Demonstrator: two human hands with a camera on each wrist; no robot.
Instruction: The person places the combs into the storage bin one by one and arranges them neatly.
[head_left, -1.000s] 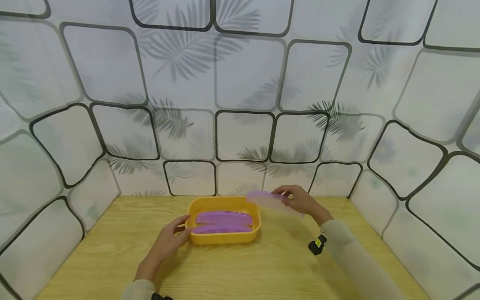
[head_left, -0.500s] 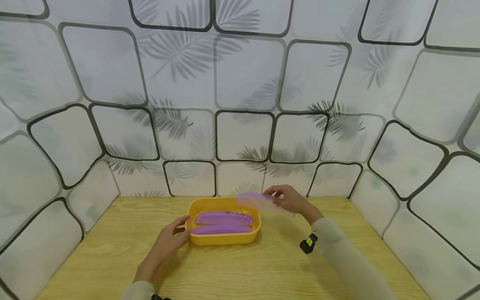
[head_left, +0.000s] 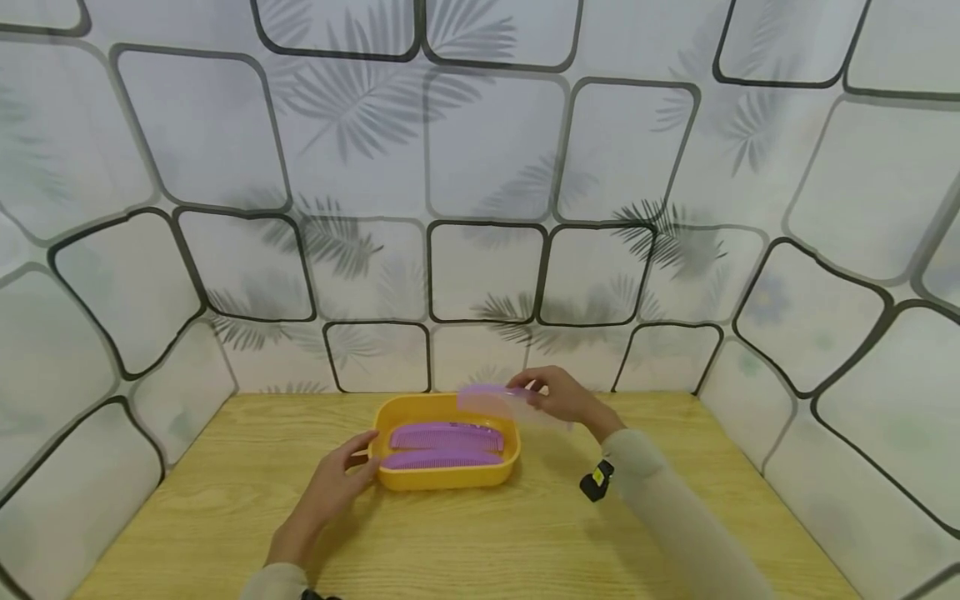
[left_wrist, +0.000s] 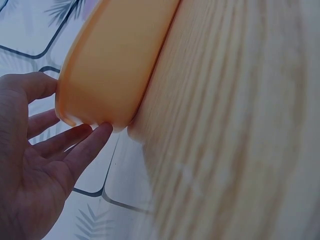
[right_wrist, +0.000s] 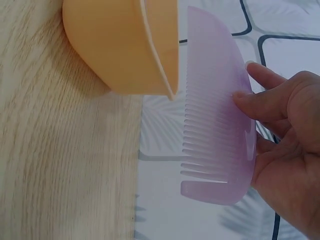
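Observation:
A translucent light purple comb (right_wrist: 217,100) is pinched by its curved spine between the thumb and fingers of my right hand (head_left: 558,395), teeth pointing down in the head view. Its left end overlaps the back right corner of the yellow-orange plastic basin (head_left: 450,477). Inside the basin lie two purple combs, a rear comb (head_left: 447,435) and a front comb (head_left: 442,459), side by side lengthwise. My left hand (head_left: 336,482) touches the basin's left end. In the left wrist view its fairly straight fingertips (left_wrist: 105,128) rest on the outside of the basin wall.
The basin stands on a light wood-grain table (head_left: 480,542). Behind and on both sides rises a pale patterned backdrop (head_left: 487,275) with dark rounded outlines and leaf prints. A black wrist camera (head_left: 597,481) hangs at the right sleeve.
My right hand has moved left with the light purple comb, bringing it from beside the basin to over its back right corner. My left hand and the basin stay in place.

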